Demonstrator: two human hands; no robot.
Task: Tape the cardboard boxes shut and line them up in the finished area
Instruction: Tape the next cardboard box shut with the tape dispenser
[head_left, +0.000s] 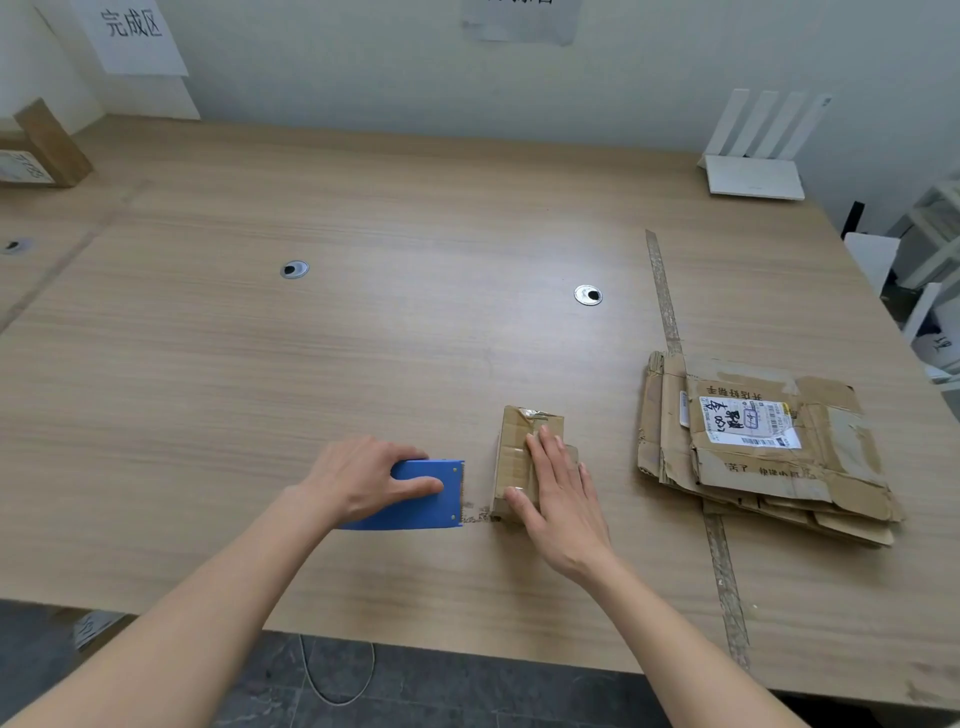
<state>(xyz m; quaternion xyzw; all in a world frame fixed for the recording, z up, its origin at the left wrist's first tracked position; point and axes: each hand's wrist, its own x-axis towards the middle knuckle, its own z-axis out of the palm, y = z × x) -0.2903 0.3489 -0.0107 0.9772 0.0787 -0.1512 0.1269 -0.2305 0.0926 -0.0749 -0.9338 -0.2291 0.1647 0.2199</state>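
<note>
Head view: I was taping a small box near the front edge of the table.

My right hand (558, 499) lay flat on top of the small box (519, 457), fingers straight and together, pressing it down onto the table (363, 338). My left hand (363, 480) was curled round the blue tape dispenser (423, 496), thumb along its side. The dispenser's toothed edge faced the box from just beside its left side, with a short strip of tape (478, 516) bridging the gap between them. The box's long axis ran away from me, so the tape crossed it sideways. The left hand was therefore the one placed to cut or pull. A stack of flattened boxes (769, 447) lay well apart on the right, and a finished box (41, 150) stood at the far left under the sign (132, 31).
</note>
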